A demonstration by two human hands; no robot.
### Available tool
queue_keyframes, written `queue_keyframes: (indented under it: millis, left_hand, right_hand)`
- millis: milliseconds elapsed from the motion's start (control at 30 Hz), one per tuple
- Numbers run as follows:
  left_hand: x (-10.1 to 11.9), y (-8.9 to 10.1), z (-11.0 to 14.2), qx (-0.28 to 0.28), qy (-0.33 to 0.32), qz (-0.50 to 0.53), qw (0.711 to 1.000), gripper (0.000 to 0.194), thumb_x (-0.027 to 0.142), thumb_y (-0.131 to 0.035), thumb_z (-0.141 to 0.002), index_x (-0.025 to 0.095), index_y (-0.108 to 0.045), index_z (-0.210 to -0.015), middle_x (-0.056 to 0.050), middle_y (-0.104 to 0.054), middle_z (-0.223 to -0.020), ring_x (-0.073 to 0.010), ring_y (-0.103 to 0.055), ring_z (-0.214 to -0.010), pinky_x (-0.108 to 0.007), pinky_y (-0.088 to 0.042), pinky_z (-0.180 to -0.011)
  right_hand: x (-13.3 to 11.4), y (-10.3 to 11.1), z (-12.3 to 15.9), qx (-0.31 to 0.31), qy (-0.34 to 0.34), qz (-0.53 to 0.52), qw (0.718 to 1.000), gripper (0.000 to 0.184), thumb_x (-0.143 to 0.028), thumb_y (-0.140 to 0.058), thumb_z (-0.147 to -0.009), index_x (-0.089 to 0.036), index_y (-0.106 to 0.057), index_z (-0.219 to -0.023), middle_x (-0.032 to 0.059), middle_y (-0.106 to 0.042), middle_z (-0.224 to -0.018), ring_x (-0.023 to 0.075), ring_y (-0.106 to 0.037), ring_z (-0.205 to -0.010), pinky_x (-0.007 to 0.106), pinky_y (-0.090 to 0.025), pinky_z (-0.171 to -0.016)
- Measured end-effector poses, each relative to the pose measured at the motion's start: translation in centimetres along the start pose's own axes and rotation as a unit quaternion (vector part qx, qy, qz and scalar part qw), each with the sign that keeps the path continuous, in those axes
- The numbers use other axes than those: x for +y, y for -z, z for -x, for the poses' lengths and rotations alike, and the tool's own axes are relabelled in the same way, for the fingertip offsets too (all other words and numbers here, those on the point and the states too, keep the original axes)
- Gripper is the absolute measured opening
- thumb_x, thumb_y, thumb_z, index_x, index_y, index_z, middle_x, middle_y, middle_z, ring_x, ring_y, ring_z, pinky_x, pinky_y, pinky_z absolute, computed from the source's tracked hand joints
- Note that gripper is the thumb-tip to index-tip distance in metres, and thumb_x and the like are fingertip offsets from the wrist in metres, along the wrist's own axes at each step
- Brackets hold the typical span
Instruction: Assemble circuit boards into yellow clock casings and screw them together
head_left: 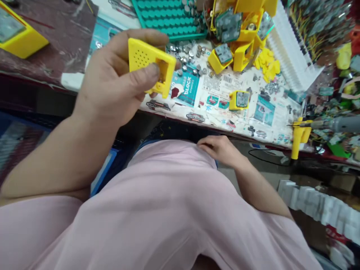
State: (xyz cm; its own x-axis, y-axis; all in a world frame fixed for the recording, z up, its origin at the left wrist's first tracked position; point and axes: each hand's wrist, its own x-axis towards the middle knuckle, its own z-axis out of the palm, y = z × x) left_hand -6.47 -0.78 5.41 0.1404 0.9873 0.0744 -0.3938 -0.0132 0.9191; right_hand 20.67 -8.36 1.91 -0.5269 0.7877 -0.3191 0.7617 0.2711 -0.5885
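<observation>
My left hand (123, 75) is raised over the near edge of the workbench, its fingers and thumb closed around a yellow plastic casing (144, 56). The casing has a group of small round holes on its face and a rectangular opening under my thumb. Down by my waist, my right hand (221, 149) rests against the pink shirt (174, 180), fingers loosely bent and partly hidden; I see nothing held in it. A small yellow casing with a clear-grey part (239, 100) lies on the printed bench sheet (219, 84).
A green ribbed tray (165, 18) and scattered button-like metal cells (187, 58) are at the back. Yellow casings (221, 60) are piled beside them. To the right are a white rack (295, 48), an electric screwdriver (343, 123) and a yellow holder (298, 138). Another yellow casing (25, 41) sits far left.
</observation>
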Motion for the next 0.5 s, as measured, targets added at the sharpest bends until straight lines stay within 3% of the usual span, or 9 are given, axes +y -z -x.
queue_keyframes:
  millis: [33, 67, 200, 367, 500]
  left_hand:
    - [0.1, -0.1, 0.5, 0.002, 0.011, -0.019, 1.0, 0.027, 0.008, -0.062, -0.078, 0.016, -0.069, -0.104, 0.007, -0.07, -0.087, -0.0088, -0.069, -0.087, -0.019, -0.053, -0.076]
    - [0.1, -0.2, 1.0, 0.004, 0.024, -0.032, 0.999, 0.025, 0.01, -0.065, -0.076, 0.015, -0.07, -0.1, 0.006, -0.07, -0.086, -0.0089, -0.068, -0.084, -0.021, -0.053, -0.076]
    - [-0.1, -0.7, 2.6, 0.018, 0.077, -0.016, 0.997, 0.021, 0.011, -0.074, -0.073, 0.013, -0.07, -0.093, 0.001, -0.07, -0.085, -0.0115, -0.067, -0.079, -0.023, -0.054, -0.073]
    - [-0.3, -0.9, 4.2, 0.04, 0.093, -0.028, 0.994, 0.03, 0.011, -0.081, -0.071, 0.014, -0.074, -0.1, 0.0, -0.072, -0.089, -0.012, -0.066, -0.081, -0.021, -0.054, -0.075]
    - [-0.7, -0.9, 5.0, 0.036, 0.115, -0.047, 0.992, 0.041, 0.016, -0.082, -0.075, 0.012, -0.073, -0.115, -0.004, -0.073, -0.109, -0.0156, -0.066, -0.093, -0.024, -0.052, -0.081]
  right_hand:
    - [1.6, -1.5, 0.5, 0.01, -0.1, 0.01, 0.995, 0.013, -0.021, -0.064, -0.088, -0.02, -0.077, -0.091, 0.0017, -0.078, -0.086, 0.0121, -0.072, -0.074, 0.022, -0.054, -0.075]
    - [3.1, -2.9, 0.8, 0.025, -0.141, 0.017, 0.99, 0.014, -0.023, -0.065, -0.088, -0.018, -0.077, -0.09, 0.0039, -0.078, -0.084, 0.0144, -0.072, -0.074, 0.024, -0.055, -0.075]
    - [6.6, -6.4, 1.2, 0.077, -0.215, 0.021, 0.973, 0.02, -0.021, -0.061, -0.09, -0.019, -0.078, -0.1, 0.0089, -0.078, -0.101, 0.0213, -0.074, -0.093, 0.032, -0.056, -0.087]
    - [5.6, -7.5, 0.6, 0.098, -0.199, -0.01, 0.975, 0.025, -0.028, -0.057, -0.095, -0.024, -0.076, -0.111, 0.006, -0.076, -0.115, 0.0203, -0.071, -0.108, 0.034, -0.053, -0.099]
    - [3.6, -7.4, -1.6, 0.051, -0.137, -0.049, 0.988, 0.025, -0.03, -0.056, -0.096, -0.027, -0.076, -0.111, 0.002, -0.075, -0.117, 0.0152, -0.07, -0.109, 0.027, -0.051, -0.101]
